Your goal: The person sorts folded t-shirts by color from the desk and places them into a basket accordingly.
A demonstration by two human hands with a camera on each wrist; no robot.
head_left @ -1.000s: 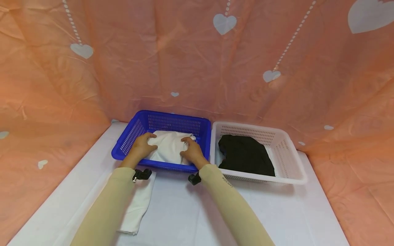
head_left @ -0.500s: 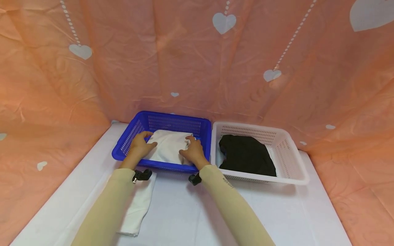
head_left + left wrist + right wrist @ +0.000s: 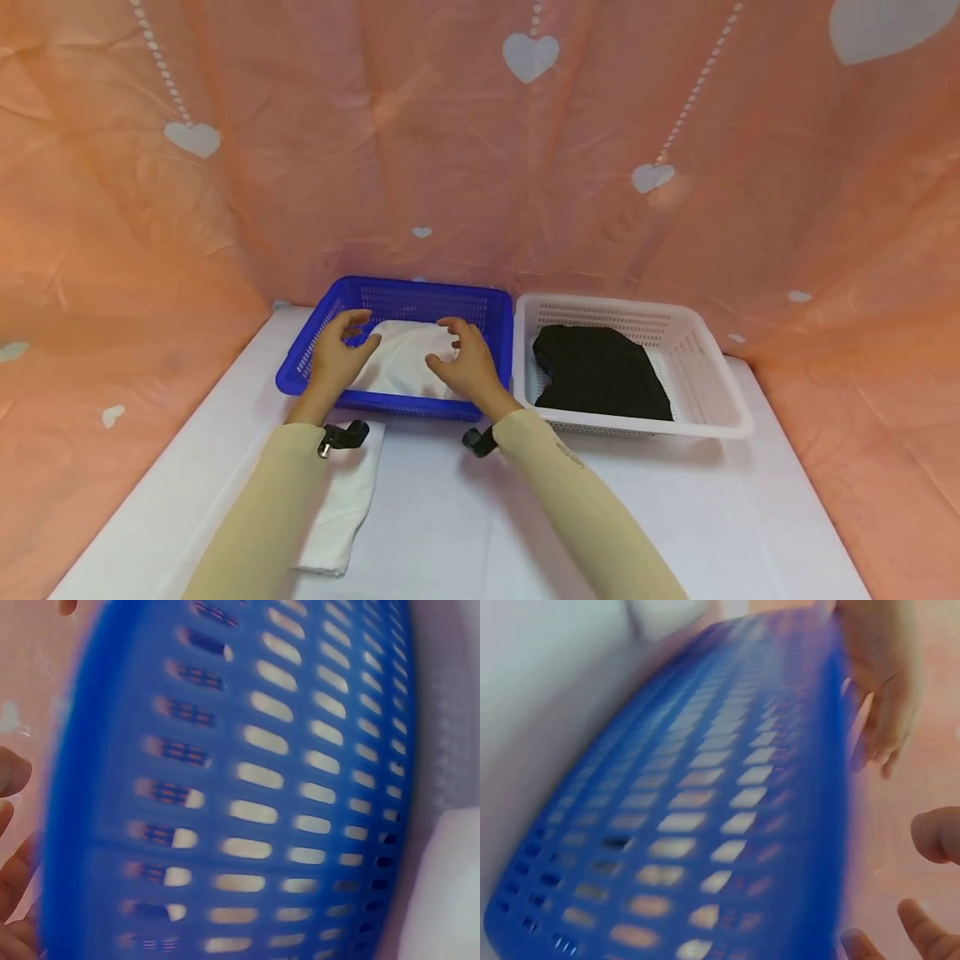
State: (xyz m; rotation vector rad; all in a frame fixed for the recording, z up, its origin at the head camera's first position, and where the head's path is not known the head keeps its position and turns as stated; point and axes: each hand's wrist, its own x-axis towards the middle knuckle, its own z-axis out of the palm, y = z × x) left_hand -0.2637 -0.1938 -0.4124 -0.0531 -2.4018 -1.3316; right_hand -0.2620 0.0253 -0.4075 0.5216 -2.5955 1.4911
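A folded white cloth (image 3: 408, 360) lies inside the blue basket (image 3: 420, 405). Over its left side hovers my left hand (image 3: 337, 357), fingers spread in a loose curve with nothing between them. My right hand (image 3: 469, 365) is over the cloth's right side, likewise loosely curved and holding nothing. In the left wrist view, fingers show at the left edge beyond the basket wall (image 3: 112, 780). From the right wrist, fingertips (image 3: 922, 930) appear past the basket rim, with the other hand (image 3: 881, 675) at the top.
A white basket (image 3: 712, 429) stands right beside the blue one, with a black garment (image 3: 600, 371) in it. Another folded white cloth (image 3: 341, 517) lies on the white table (image 3: 427, 517), partly under the left forearm. An orange curtain (image 3: 315, 167) hangs behind.
Both hands have come off the white cloth and risen above it, fingers opening. The cloth now lies flatter in the blue basket. The view has shifted slightly.
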